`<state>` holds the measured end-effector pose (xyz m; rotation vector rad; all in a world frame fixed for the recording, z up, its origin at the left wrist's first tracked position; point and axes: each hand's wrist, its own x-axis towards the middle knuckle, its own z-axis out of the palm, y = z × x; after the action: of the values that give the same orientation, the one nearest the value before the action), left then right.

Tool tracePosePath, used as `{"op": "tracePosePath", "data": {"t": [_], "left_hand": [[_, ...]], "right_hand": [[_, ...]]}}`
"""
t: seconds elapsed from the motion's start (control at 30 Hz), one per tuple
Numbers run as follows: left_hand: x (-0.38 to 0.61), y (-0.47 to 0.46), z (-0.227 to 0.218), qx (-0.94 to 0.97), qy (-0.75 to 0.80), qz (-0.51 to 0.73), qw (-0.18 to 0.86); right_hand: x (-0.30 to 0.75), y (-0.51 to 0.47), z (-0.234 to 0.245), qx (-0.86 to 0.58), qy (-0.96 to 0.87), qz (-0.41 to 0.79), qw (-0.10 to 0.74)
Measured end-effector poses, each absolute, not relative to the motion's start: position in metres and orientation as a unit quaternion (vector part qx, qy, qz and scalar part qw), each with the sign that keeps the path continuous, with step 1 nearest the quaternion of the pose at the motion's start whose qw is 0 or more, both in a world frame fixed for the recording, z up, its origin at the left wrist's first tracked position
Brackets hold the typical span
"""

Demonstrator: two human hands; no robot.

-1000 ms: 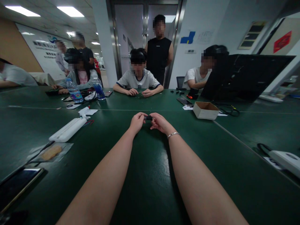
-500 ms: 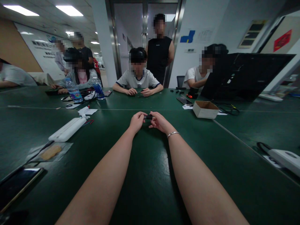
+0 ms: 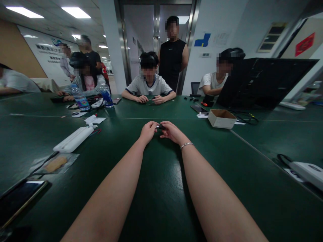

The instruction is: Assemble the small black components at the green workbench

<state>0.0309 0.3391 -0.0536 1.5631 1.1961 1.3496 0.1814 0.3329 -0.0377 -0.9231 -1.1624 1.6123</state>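
Note:
Out over the green table, my left hand (image 3: 148, 131) and my right hand (image 3: 173, 131) almost meet, both closed in a pinch. Between them is a small dark object with a shiny metal-looking part (image 3: 159, 126), too small for me to name its kind. My left fingertips grip its shiny left end. Its black right end sits in my right thumb and fingers, partly hidden by them. A silver bracelet (image 3: 186, 145) circles my right wrist.
The green table (image 3: 161, 201) carries a white power strip (image 3: 73, 139), a bagged biscuit-like piece (image 3: 56, 164) and a phone (image 3: 21, 198) on the left. An open box (image 3: 221, 119) and a monitor (image 3: 267, 82) stand right. A person (image 3: 149, 80) sits opposite.
My hands stay almost in place, still pinching the small dark object. A bit more of its shiny part shows now. The whole view has shifted very slightly.

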Motion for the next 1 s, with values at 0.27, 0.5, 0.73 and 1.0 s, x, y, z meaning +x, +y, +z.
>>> {"op": "tracePosePath", "data": {"t": [0.27, 0.5, 0.73, 1.0], "left_hand": [[0.035, 0.345, -0.06, 0.6, 0.421, 0.545, 0.407], [0.033, 0.349, -0.064, 0.606, 0.429, 0.553, 0.378], [0.034, 0.347, -0.061, 0.596, 0.43, 0.559, 0.385], [0.033, 0.346, -0.058, 0.591, 0.442, 0.561, 0.375]], "right_hand": [[0.183, 0.333, -0.039, -0.369, -0.454, 0.659, 0.473], [0.181, 0.333, -0.038, -0.38, -0.468, 0.648, 0.466], [0.182, 0.329, -0.037, -0.361, -0.473, 0.65, 0.473], [0.182, 0.33, -0.037, -0.362, -0.468, 0.66, 0.464]]}}
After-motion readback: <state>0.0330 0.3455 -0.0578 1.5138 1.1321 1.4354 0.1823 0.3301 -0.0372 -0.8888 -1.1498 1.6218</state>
